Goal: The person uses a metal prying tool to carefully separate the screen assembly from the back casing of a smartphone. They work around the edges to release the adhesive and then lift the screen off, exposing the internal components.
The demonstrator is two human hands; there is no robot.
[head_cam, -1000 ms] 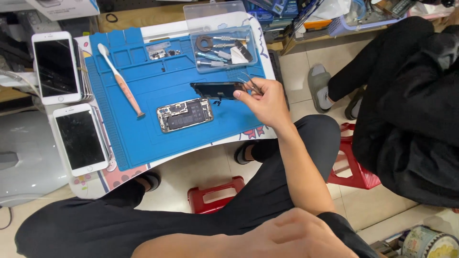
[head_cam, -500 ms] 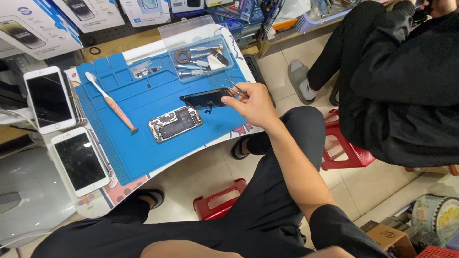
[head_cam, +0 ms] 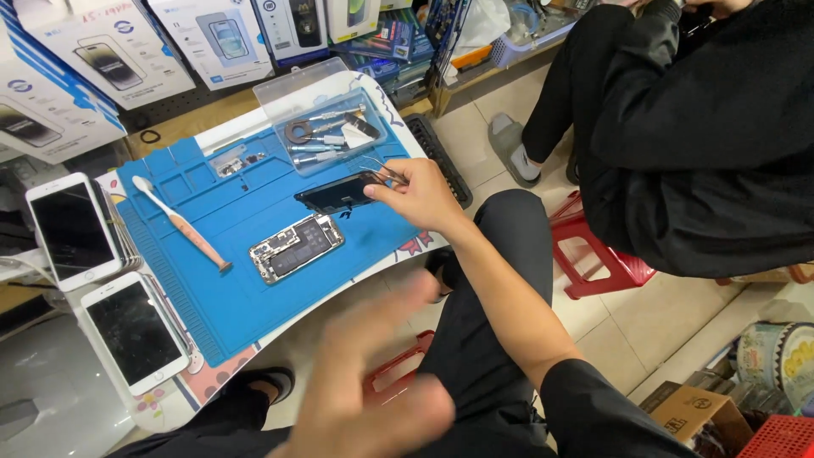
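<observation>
My right hand [head_cam: 421,193] pinches tweezers [head_cam: 383,170] and the dark phone screen [head_cam: 337,193] above the blue mat [head_cam: 246,280]. My left hand [head_cam: 373,382] is blurred, fingers spread, empty.

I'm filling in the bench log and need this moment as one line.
right hand: holds tweezers, touches black phone screen | left hand: blurred, free, off table | opened phone body: on blue mat
</observation>
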